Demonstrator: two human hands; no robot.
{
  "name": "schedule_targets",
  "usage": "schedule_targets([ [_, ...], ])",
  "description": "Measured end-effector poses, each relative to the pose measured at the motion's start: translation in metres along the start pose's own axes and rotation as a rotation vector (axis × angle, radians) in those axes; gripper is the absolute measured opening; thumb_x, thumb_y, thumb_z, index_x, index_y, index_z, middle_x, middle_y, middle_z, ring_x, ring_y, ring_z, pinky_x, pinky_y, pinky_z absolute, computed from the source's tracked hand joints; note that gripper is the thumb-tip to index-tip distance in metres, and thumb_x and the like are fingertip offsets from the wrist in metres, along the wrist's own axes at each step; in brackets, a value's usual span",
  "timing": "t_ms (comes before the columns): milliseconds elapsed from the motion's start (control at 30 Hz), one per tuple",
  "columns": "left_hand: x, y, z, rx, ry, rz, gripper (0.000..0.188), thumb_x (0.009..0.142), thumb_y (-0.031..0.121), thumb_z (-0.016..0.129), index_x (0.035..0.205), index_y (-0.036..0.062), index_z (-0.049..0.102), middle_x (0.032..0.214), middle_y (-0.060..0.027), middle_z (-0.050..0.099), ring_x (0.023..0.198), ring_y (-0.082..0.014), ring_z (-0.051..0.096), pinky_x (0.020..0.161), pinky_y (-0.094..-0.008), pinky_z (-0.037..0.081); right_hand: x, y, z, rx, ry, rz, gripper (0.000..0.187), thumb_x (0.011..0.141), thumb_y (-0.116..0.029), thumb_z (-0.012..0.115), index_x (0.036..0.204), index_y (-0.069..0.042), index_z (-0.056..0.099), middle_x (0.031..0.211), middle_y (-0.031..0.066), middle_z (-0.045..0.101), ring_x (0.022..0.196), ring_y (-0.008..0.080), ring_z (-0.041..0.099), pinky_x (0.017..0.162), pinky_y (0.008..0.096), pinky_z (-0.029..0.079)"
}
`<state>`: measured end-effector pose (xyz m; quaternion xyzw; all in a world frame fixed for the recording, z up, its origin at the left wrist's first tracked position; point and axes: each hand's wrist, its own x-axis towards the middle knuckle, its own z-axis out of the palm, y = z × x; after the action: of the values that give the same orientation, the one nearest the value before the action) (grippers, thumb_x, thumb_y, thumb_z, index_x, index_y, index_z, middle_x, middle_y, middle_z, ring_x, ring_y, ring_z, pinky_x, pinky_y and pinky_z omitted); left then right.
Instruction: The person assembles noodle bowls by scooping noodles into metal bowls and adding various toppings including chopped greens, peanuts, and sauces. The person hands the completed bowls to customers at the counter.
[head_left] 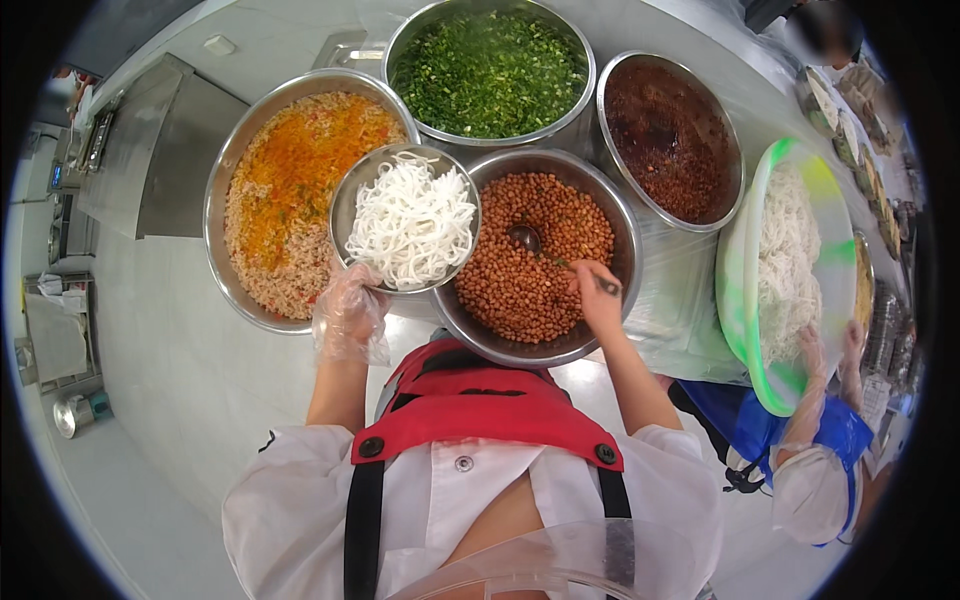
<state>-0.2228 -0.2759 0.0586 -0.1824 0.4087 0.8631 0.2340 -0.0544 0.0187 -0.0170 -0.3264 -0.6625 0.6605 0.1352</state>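
In a clear plastic glove, my left hand (352, 305) grips the near rim of a round metal bowl (338, 212) filled with white noodles (410, 222). That bowl is held up where the basin of orange-topped minced filling meets the basin of brown beans. My bare right hand (598, 295) is closed round the handle of a spoon (525, 238). Its dark round head rests among the brown bean-like pieces (520, 295) in a large metal basin (630, 245).
A basin of minced filling (285, 190) stands left, chopped greens (490, 70) at the back, dark red sauce (670, 140) at back right. On the right, a co-worker's gloved hands (815, 355) are at a green-and-white tub (745, 270) of noodles. A metal cabinet (190, 160) stands far left.
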Motion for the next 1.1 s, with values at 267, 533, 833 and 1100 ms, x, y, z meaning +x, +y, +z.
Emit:
schedule_targets([
  [267, -0.015, 0.001, 0.026, -0.024, -0.087, 0.011, 0.074, 0.065, -0.006, 0.045, 0.135, 0.0092, 0.029, 0.118, -0.0156, 0.051, 0.104, -0.0304, 0.055, 0.090, -0.0451, 0.048, 0.002, -0.105, -0.025, 0.193, 0.038, 0.048, 0.021, 0.092, -0.016, 0.049, 0.095, 0.002, 0.059, 0.081, 0.0116, 0.065, 0.062, 0.0100, 0.055, 0.059, 0.0213, 0.046],
  [533, -0.012, -0.003, 0.046, -0.092, -0.105, -0.013, 0.071, 0.068, -0.010, 0.041, 0.135, 0.0085, 0.027, 0.114, -0.0178, 0.051, 0.100, -0.0332, 0.057, 0.084, -0.0509, 0.051, -0.050, -0.184, 0.016, -0.220, -0.204, -0.621, 0.015, 0.085, -0.005, 0.053, 0.096, 0.000, 0.062, 0.093, 0.0134, 0.062, 0.066, 0.0159, 0.057, 0.062, 0.0279, 0.045],
  [833, 0.012, -0.007, 0.031, -0.182, -0.261, -0.023, 0.078, 0.066, -0.009, 0.041, 0.139, 0.0111, 0.021, 0.128, -0.0203, 0.043, 0.112, -0.0372, 0.050, 0.087, -0.0536, 0.048, -0.025, -0.205, 0.051, -0.709, -0.331, -1.478, 0.027, 0.070, 0.000, 0.064, 0.097, -0.002, 0.062, 0.100, 0.0176, 0.060, 0.071, 0.0266, 0.058, 0.062, 0.0334, 0.044],
  [1100, 0.009, 0.008, 0.026, -0.218, -0.131, 0.052, 0.070, 0.071, -0.009, 0.039, 0.137, 0.0108, 0.024, 0.118, -0.0159, 0.050, 0.103, -0.0318, 0.055, 0.086, -0.0503, 0.050, 0.115, -0.200, 0.097, -0.188, -0.187, -0.571, 0.014, 0.087, -0.008, 0.055, 0.096, 0.001, 0.062, 0.083, 0.0108, 0.062, 0.071, 0.0139, 0.058, 0.062, 0.0247, 0.046],
])
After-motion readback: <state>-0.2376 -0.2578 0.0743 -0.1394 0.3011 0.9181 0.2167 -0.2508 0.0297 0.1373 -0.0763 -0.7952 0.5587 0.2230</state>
